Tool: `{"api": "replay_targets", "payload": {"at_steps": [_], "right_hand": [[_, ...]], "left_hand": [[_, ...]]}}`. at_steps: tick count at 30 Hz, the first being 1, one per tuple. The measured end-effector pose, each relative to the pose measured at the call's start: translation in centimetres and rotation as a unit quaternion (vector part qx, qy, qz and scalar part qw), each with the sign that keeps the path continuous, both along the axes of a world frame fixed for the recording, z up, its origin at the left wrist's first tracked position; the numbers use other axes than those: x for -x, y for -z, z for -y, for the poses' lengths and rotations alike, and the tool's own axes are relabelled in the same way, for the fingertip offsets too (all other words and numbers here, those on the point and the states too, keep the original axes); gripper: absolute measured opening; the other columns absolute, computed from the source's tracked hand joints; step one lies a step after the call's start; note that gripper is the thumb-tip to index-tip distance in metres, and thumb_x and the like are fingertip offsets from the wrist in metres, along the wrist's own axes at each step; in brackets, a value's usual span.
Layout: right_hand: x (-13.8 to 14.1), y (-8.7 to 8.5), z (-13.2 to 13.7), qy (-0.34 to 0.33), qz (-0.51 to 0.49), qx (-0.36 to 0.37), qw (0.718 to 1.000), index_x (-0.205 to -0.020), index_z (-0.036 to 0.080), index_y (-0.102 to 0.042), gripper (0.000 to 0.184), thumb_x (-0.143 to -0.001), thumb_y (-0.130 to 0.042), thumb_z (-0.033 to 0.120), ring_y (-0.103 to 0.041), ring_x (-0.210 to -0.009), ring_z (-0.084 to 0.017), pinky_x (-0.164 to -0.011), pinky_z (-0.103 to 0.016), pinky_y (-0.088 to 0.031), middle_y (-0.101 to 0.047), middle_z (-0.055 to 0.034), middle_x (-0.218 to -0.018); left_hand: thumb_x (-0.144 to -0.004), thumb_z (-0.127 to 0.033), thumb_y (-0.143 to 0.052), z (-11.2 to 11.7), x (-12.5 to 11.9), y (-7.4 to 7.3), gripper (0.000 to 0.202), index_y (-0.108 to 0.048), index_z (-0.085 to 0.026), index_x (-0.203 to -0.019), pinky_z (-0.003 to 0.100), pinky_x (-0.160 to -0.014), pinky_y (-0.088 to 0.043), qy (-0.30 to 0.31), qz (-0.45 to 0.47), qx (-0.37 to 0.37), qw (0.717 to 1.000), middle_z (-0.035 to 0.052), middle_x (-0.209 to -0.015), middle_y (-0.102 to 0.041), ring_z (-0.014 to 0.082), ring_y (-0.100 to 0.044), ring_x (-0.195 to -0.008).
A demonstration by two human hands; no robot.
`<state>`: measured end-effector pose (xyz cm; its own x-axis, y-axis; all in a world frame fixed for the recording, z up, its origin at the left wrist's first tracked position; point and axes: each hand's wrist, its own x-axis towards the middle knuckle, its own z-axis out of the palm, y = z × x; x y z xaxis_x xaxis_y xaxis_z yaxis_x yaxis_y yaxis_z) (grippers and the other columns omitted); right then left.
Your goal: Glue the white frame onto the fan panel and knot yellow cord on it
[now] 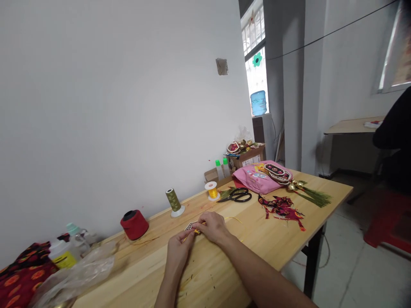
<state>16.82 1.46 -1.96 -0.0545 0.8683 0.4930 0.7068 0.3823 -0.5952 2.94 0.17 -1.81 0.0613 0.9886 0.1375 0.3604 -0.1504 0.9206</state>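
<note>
Both my hands rest on the wooden table (224, 273) near its middle. My left hand (178, 249) is closed in a pinch on a yellow cord (196, 231). My right hand (212, 226) is closed too, fingers pressed on a small dark patterned piece (190, 226) that the cord runs past. A strand of the yellow cord trails right of my right hand toward the table's middle. What lies under my right palm is hidden.
Along the wall stand a red thread spool (134, 224), a green-gold spool (174, 202) and a yellow spool (212, 191). Black scissors (239, 195), a pink cloth (258, 177), red scraps (282, 207) and green tassels (313, 196) lie farther right. Bottles (64, 254) and a plastic bag (77, 273) sit left.
</note>
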Motion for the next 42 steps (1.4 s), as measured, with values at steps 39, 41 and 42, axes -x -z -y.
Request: {"api": "replay_targets", "payload": {"at_steps": [39,41,42], "right_hand": [[0.3,-0.2,-0.1,0.037,0.029,0.093,0.995,-0.075,0.026,-0.065,0.039,-0.074,-0.038,0.054,-0.055,-0.064,-0.011,-0.05,-0.019,-0.03,-0.066,0.0001,-0.071],[0.4,-0.2,-0.1,0.039,0.046,0.086,0.994,-0.075,0.025,-0.064,0.039,-0.075,-0.038,0.054,-0.055,-0.064,-0.011,-0.051,-0.02,-0.03,-0.066,-0.0001,-0.071],[0.4,-0.3,0.0,0.039,0.051,0.083,0.994,-0.075,0.025,-0.064,0.039,-0.075,-0.038,0.053,-0.055,-0.065,-0.011,-0.051,-0.02,-0.03,-0.066,-0.0002,-0.071]], "left_hand": [[-0.058,-0.038,-0.058,-0.1,-0.5,0.0,0.031,-0.068,-0.015,-0.077,0.03,-0.078,-0.044,-0.021,-0.039,-0.059,0.997,0.0073,-0.083,-0.068,0.0222,-0.061,-0.083],[-0.057,-0.038,-0.059,-0.2,-0.4,0.2,0.031,-0.068,-0.015,-0.075,0.031,-0.075,-0.045,-0.023,-0.046,-0.055,0.997,0.0075,-0.082,-0.069,0.023,-0.061,-0.081],[-0.057,-0.039,-0.059,-0.3,-0.4,0.3,0.031,-0.068,-0.015,-0.075,0.031,-0.074,-0.045,-0.024,-0.049,-0.052,0.997,0.0076,-0.081,-0.069,0.0234,-0.061,-0.08]]}}
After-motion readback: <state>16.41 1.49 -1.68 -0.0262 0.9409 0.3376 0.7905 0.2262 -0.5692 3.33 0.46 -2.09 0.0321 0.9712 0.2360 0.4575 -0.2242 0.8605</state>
